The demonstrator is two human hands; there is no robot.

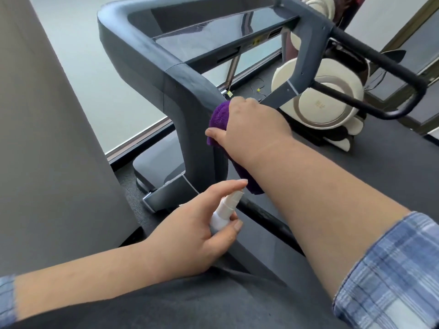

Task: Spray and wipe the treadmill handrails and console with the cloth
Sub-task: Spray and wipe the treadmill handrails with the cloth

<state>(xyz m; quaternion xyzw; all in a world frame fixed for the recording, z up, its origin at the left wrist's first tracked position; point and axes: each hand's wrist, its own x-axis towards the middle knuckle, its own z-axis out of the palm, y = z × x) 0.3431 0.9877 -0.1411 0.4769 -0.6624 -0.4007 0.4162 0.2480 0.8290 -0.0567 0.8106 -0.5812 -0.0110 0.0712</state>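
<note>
Right hand [247, 129]: your fingers press the purple cloth [217, 122] flat against the treadmill's grey upright [190, 129].
Left hand [190, 224]: closed around the white spray bottle [223, 213], nozzle toward the cloth's hanging end.
Console [213, 32]: beyond your right hand.

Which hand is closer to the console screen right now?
Right. The right hand presses the purple cloth against the treadmill upright just below the console screen; the left hand holds the spray bottle lower, nearer the person.

Single head-worn wide-angle view, looking forward and down, close on treadmill frame [180, 91]; forearms enter from bottom edge.
</note>
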